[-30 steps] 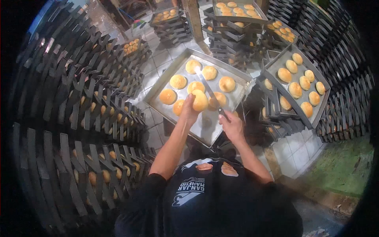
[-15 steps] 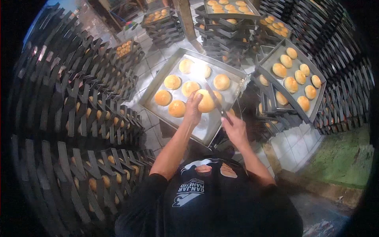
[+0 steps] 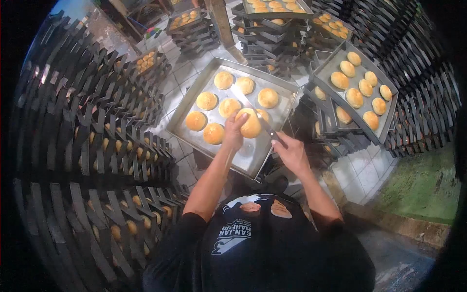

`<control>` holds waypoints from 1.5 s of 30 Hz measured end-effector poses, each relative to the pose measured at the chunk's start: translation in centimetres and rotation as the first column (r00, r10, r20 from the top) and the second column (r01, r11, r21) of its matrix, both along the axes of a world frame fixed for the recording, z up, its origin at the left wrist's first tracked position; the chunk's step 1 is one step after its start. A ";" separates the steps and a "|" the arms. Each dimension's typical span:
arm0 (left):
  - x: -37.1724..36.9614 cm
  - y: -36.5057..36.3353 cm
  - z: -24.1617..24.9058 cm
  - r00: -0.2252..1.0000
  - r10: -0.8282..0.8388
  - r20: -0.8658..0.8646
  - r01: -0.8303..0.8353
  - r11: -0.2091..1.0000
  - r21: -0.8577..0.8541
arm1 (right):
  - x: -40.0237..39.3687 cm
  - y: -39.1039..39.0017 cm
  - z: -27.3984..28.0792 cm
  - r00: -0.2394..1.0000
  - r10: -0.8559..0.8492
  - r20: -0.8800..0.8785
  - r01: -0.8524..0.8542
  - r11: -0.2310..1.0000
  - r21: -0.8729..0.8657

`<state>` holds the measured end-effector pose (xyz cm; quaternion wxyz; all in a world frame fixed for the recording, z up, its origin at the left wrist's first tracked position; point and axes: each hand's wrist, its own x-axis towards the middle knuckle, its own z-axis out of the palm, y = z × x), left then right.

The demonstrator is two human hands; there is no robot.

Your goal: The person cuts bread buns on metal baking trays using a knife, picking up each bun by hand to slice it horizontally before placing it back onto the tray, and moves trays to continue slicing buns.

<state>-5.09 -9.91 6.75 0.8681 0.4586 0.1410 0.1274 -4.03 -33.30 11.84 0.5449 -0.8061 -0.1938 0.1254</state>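
The grip of the left hand (image 3: 234,132) is closed on a round, domed bun (image 3: 251,125), the thumb lying against its smooth golden crust and the other fingers mostly hidden beneath. The grip of the right hand (image 3: 293,155) is wrapped around the dark, slim handle of a knife (image 3: 268,130), whose long, narrow metal blade slants up and away past the held bun's right side; whether its edge touches the crust cannot be told. Both hands are over a shallow, square-cornered metal tray (image 3: 188,92) with straight raised walls and a pale, scuffed, slightly shiny bottom. On it sit plump, glossy buns (image 3: 206,100), spaced apart, their tops browned and rounded; one is partly hidden behind the blade. To the right, a similar tray (image 3: 316,72) of golden buns tops a skewed stack, its long grey wall slanting across the trays below. Beyond stand more stacks of trays (image 3: 270,39) with buns inside. At the left, tall piles of dark metal trays (image 3: 63,219) show their angled walls like overlapping slats, with rounded buns in the gaps. Pale, square floor tiles (image 3: 359,171) show between the stacks, near a rough, mottled green surface (image 3: 421,182).
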 end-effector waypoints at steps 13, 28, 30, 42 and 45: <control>-0.3 1.5 0.9 0.985 -0.152 -0.080 0.158 0.985 0.076 | -0.2 -1.1 1.2 0.997 0.079 -0.004 -0.079 0.994 -0.069; -0.4 4.1 1.4 0.969 -0.199 -0.147 0.204 0.979 0.020 | -1.6 -3.4 1.2 0.990 0.138 -0.043 -0.141 0.986 -0.085; -0.7 4.4 1.2 0.972 -0.189 -0.140 0.195 0.980 0.030 | -1.9 -3.9 0.8 0.986 0.153 -0.061 -0.157 0.985 -0.068; -0.3 3.9 0.5 0.992 -0.038 -0.121 0.035 0.999 -0.032 | -3.6 -3.7 -0.8 0.989 0.133 -0.063 -0.139 0.984 -0.108; -0.8 2.0 -0.6 0.989 -0.042 -0.140 0.019 0.987 -0.161 | -4.4 -2.3 -2.2 0.988 0.091 -0.122 -0.098 0.994 -0.049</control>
